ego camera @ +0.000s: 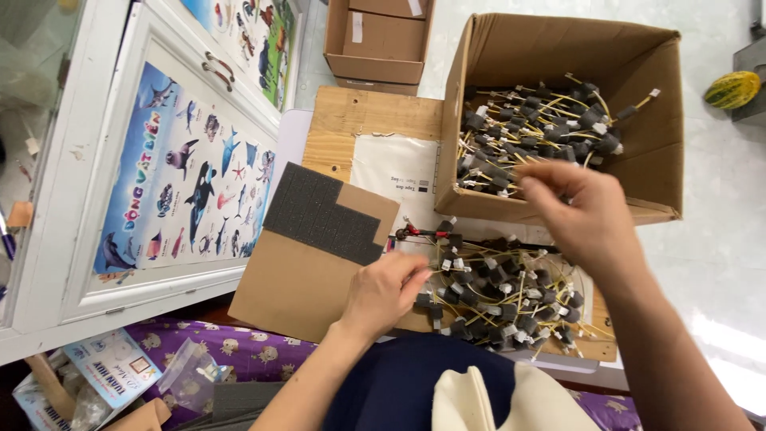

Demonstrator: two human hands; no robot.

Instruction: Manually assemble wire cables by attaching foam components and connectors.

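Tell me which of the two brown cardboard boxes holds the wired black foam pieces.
The large open brown cardboard box at upper right, beside the right hand. The smaller brown cardboard box at top centre shows none.

Cardboard box (638, 120) walls hem the right; wooden board (351, 120) lies open leftward.

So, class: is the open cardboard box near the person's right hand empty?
No. The cardboard box holds a heap of small dark pieces on yellow wires, and the right hand hovers at its front edge.
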